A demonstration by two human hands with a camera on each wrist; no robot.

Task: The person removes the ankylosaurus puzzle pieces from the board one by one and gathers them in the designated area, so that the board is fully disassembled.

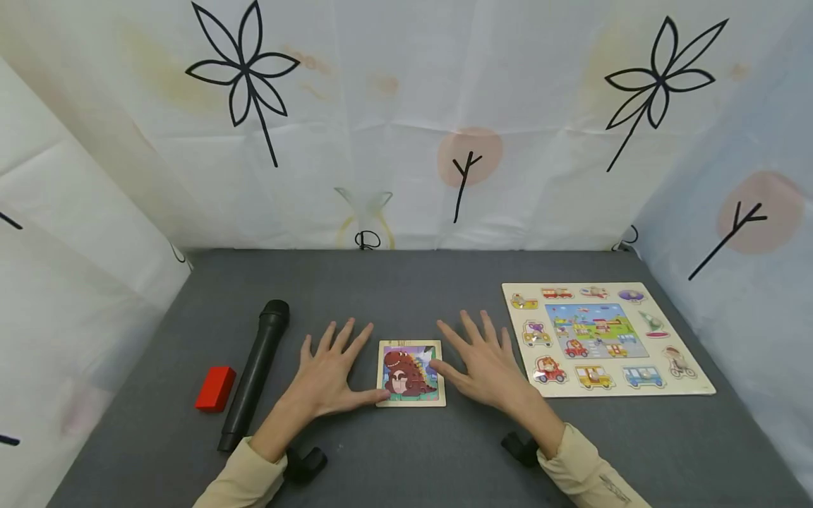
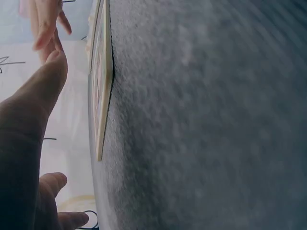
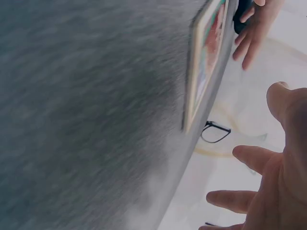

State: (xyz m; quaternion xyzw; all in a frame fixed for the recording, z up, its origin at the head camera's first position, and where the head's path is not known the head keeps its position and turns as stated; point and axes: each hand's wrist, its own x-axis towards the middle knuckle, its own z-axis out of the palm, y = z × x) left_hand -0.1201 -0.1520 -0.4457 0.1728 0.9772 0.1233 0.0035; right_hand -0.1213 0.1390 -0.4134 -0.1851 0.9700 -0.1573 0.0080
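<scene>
The left hand [image 1: 330,381] and the right hand [image 1: 488,367] are hovering over the desk [image 1: 394,466], each grip standing wide apart with its fingers [image 1: 360,340] fanning out. 1 small puzzle [image 1: 411,374] is lying flat between them. The left thumb [image 1: 368,398] is reaching over its left edge and the right thumb [image 1: 446,370] over its right edge; the wrist views are showing a gap between each thumb and the puzzle. 1 black mic [image 1: 257,374] is lying aslant at the left, with 1 red block [image 1: 216,389] resting just beside it. 1 large board [image 1: 689,389] is lying at the right, near the right hand. The puzzle's pale frame [image 1: 413,404] is holding 1 picture of a reddish dinosaur [image 1: 401,372]; the board is carrying 10 small pictures [image 1: 594,377], mostly vehicles, around 1 central scene [image 1: 593,324].
</scene>
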